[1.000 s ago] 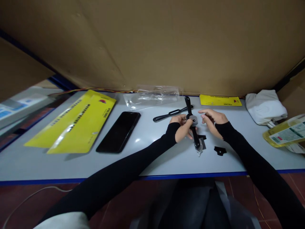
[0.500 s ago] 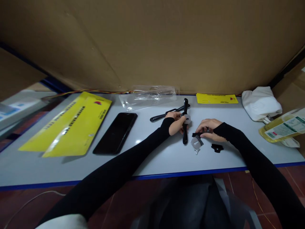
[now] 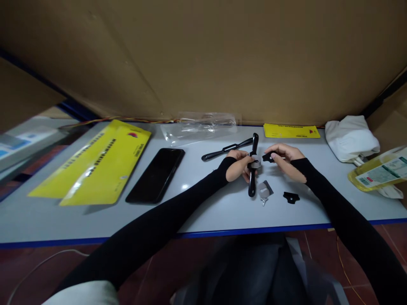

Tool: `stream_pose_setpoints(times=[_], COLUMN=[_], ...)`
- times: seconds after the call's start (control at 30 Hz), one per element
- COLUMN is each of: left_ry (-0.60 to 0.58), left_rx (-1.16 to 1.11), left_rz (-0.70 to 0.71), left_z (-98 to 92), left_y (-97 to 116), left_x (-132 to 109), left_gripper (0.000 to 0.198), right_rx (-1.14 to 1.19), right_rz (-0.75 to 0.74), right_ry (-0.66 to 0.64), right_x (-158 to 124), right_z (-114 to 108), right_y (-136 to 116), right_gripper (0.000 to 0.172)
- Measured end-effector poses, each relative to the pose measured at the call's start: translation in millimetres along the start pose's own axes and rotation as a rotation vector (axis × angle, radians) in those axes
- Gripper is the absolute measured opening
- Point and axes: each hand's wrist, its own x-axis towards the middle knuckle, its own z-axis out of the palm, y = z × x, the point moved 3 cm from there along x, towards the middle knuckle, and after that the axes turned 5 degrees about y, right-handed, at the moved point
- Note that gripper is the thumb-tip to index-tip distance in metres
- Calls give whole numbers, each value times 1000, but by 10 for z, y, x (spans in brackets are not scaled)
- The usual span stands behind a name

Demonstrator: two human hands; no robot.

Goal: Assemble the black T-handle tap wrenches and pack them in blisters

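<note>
My left hand (image 3: 239,166) is closed around the middle of a black spokeshave (image 3: 252,185), thumb pressed on the grey metal blade at its centre. Between the thumb and fingers of my right hand (image 3: 288,159) is a small black cap plate (image 3: 269,157), held just right of the spokeshave and apart from it. A second spokeshave body (image 3: 211,156) lies behind my left hand. In front lie a loose grey blade (image 3: 264,190) and, touching or close to it, a small silver screw (image 3: 263,203). Another black cap plate (image 3: 291,197) rests to their right.
Left on the table are a black phone (image 3: 155,176) and yellow printed cards (image 3: 108,169). Clear plastic packaging (image 3: 197,127) and another yellow card stack (image 3: 291,131) lie at the back. A white cloth (image 3: 351,137) and a bottle of yellow liquid (image 3: 375,173) occupy the right end.
My right hand has lifted the black cap plate from beside the loose blade and brought it up toward the spokeshave. My left hand keeps its hold on the spokeshave.
</note>
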Motion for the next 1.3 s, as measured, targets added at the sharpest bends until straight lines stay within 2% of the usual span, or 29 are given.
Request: stream_pose_setpoints(times=[0.13, 0.2, 0.3, 0.47, 0.57, 0.63, 0.77, 0.97, 1.13, 1.3], left_ry=[-77, -122, -176, -187, -186, -175, -134, -116, -64, -28], left_rx=[-56, -78, -95, -97, -122, -143, -146, -157, -150, -143], left_rz=[12, 27, 27, 45, 68, 71, 50, 102, 140, 167], left_z=[28, 65, 126, 155, 158, 168, 189, 187, 196, 208], left_y=[-12, -24, -48, -87, -97, -95, -76, -55, -81, -102], left_x=[-54, -89, -137, -144, -121, -117, -151, -193, -203, -217], left_gripper=[23, 30, 38, 38, 41, 42, 33, 24, 19, 23], right_rx=[-62, -41, -5, -15, -37, 23, 213, 324, 303, 267], right_rz=[-51, -8, 84, 127, 122, 153, 251, 218, 209, 177], right_ry=[-4, -16, -23, 0, 57, 81, 17, 17, 48, 68], right_x=[-18, -15, 1, 26, 33, 32, 18, 13, 5, 1], right_z=[42, 64, 81, 66, 47, 49, 100, 114, 115, 126], right_y=[15, 33, 66, 109, 100, 86, 54, 2, -18, -23], right_gripper=[39, 50, 57, 54, 51, 52, 52, 44, 43, 40])
